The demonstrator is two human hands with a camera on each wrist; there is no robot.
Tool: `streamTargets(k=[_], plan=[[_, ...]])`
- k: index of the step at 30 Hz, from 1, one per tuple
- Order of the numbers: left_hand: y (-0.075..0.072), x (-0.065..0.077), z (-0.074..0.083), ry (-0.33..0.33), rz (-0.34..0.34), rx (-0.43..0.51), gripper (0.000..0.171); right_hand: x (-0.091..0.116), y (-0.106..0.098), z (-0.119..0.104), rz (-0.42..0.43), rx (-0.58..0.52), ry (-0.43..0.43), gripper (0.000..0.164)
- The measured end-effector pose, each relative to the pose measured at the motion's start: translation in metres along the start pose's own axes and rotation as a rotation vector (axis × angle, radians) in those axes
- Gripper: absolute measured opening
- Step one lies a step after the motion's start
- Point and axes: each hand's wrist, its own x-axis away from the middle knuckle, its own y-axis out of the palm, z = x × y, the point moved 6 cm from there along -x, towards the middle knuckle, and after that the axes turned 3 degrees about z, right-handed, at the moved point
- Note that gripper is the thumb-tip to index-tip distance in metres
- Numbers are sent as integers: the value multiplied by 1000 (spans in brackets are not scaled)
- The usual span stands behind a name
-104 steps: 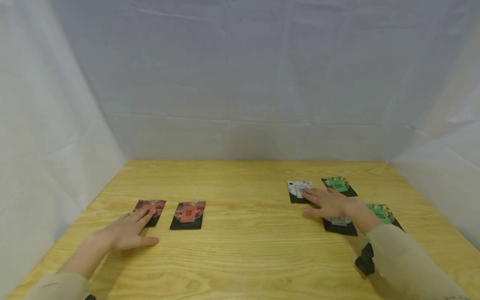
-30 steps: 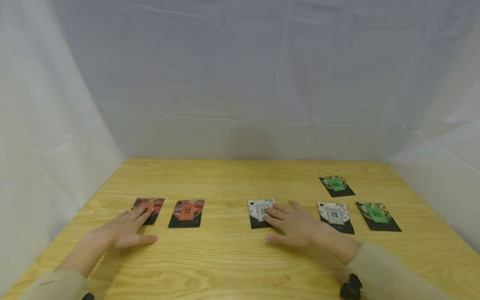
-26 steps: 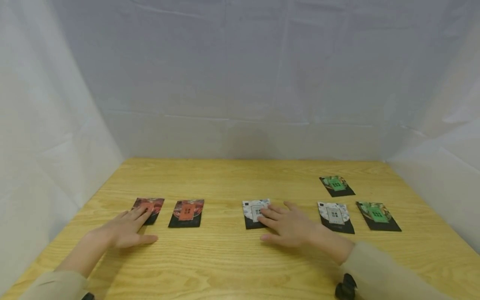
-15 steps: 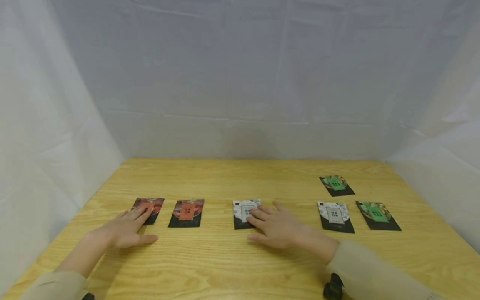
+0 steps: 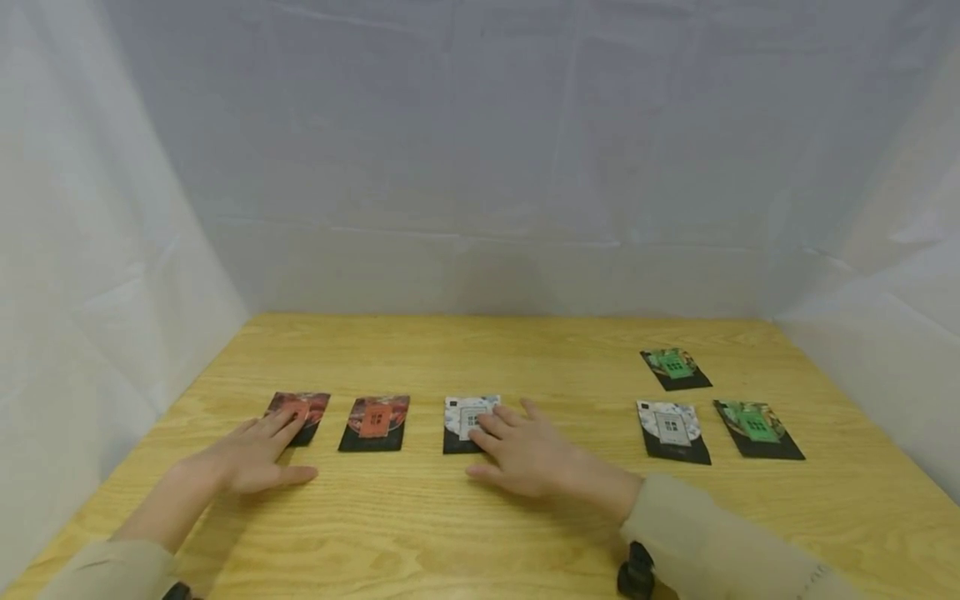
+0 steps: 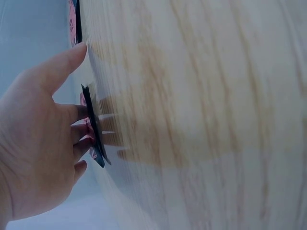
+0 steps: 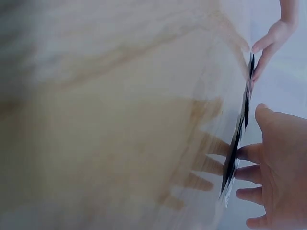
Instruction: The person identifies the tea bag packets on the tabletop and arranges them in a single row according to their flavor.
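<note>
Table (image 5: 420,533): wood-grained, white sheeting (image 5: 480,150) behind it.
Left red packet (image 5: 318,407): flat, partly beneath the left hand (image 5: 255,457).
Second red packet (image 5: 374,423): between the hands, apart from both.
Left white packet (image 5: 454,423): flat, partly beneath the right hand (image 5: 525,454).
Hands: palms down, fingers straight and spread.
Right arm (image 5: 720,542): slants inward.
</note>
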Motion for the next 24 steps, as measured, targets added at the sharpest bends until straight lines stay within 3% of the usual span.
streamTargets(k=[12,24], plan=[[1,-1,-1,0,-16,-2,95,-11,0,-6,-15,37,3,67],[0,0,0,-6,-14,1,95,-11,-2,-3,-1,-18,21,64]])
